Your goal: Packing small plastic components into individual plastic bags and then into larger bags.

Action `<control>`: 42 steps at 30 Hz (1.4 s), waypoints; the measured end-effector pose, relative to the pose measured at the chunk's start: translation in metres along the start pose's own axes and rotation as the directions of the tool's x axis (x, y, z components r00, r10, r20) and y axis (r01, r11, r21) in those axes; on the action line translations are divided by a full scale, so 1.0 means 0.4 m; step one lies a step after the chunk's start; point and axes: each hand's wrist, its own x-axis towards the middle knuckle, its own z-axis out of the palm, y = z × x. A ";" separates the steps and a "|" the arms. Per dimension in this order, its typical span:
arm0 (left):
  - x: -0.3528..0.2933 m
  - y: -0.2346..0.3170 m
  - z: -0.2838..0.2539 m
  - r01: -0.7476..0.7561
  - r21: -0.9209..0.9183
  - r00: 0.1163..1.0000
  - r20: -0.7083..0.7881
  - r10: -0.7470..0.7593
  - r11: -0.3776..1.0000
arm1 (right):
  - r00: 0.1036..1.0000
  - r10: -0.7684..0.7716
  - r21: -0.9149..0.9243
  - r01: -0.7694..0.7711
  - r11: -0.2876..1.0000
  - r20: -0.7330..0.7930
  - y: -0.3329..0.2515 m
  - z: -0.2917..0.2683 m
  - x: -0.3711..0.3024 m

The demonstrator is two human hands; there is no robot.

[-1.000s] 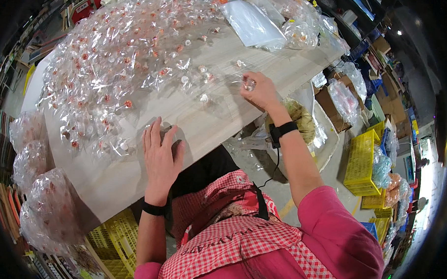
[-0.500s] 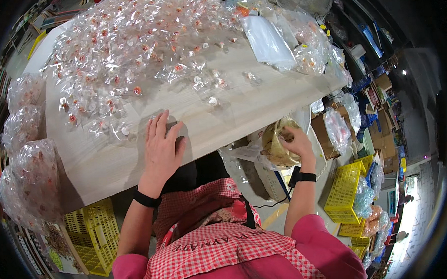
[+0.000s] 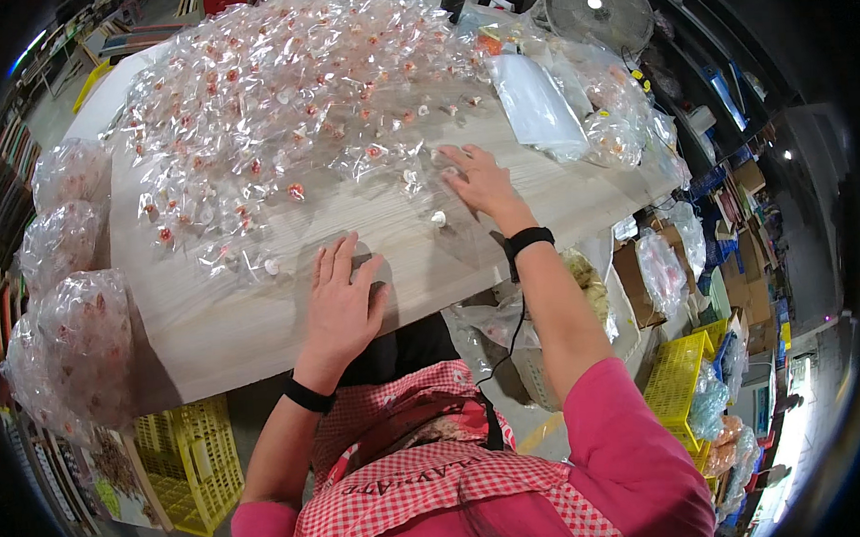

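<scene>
Nearest, dark lettering (image 3: 413, 474) runs across the red-checked apron (image 3: 457, 490)! Beyond it, the left hand (image 3: 344, 290) lies at the table's (image 3: 205, 347) near side, fingers loosely spread, grip empty. Farther right, the right hand (image 3: 479, 183) reaches out, fingers apart (whether they touch plastic, I cannot tell). And there, left and far, the clear packets (image 3: 254, 99) heap up, crinkled and glossy, orange-red and white bits inside!
</scene>
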 end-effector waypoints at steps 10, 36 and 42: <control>-0.006 -0.015 0.003 0.017 -0.019 1.000 -0.022 -0.017 1.000 | 0.961 -0.168 0.260 0.224 0.939 -0.219 0.000 -0.024 -0.016; -0.007 -0.010 0.014 -0.053 0.016 0.996 -0.068 0.054 0.998 | 0.801 -0.456 0.090 0.525 0.846 -0.387 -0.011 0.033 -0.248; -0.007 -0.007 0.015 -0.041 0.026 0.998 -0.036 0.042 0.999 | 0.796 0.087 0.322 0.140 0.937 -0.599 0.205 0.038 -0.393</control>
